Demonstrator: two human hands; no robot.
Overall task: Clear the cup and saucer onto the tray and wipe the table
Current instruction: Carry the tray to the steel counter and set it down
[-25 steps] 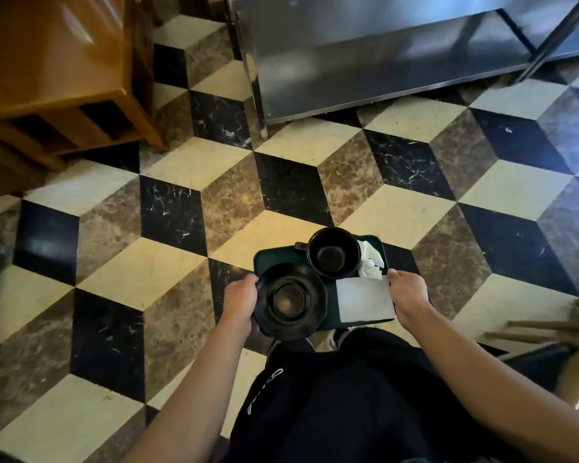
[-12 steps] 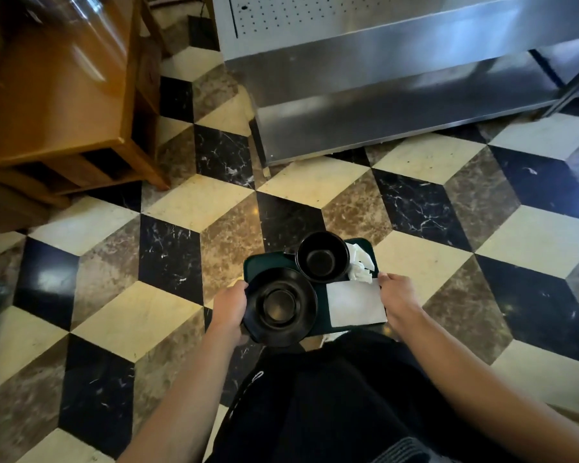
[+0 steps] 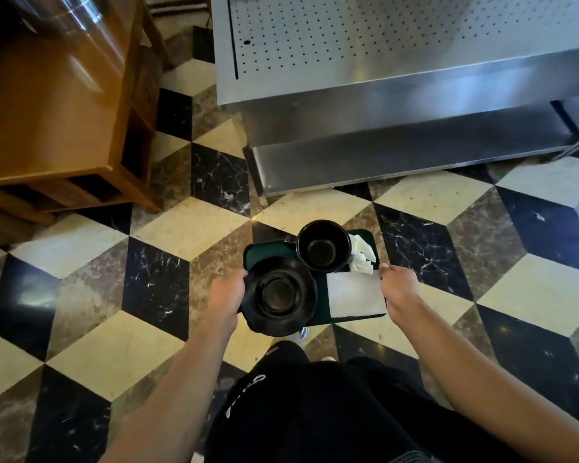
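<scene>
I carry a dark green tray in front of me above the tiled floor. My left hand grips its left edge and my right hand grips its right edge. A black saucer lies on the tray's near left part, overhanging the edge. Behind it stands a black cup, upright and empty. A flat white napkin lies on the near right of the tray, with a crumpled white tissue behind it, next to the cup.
A stainless steel counter with a perforated top and a lower shelf stands just ahead. A wooden table stands at the left. Black, cream and brown floor tiles spread all around. My dark trousers fill the bottom.
I have walked forward with the tray. The steel counter and the wooden table have come closer and lower in view. Both hands keep the same hold.
</scene>
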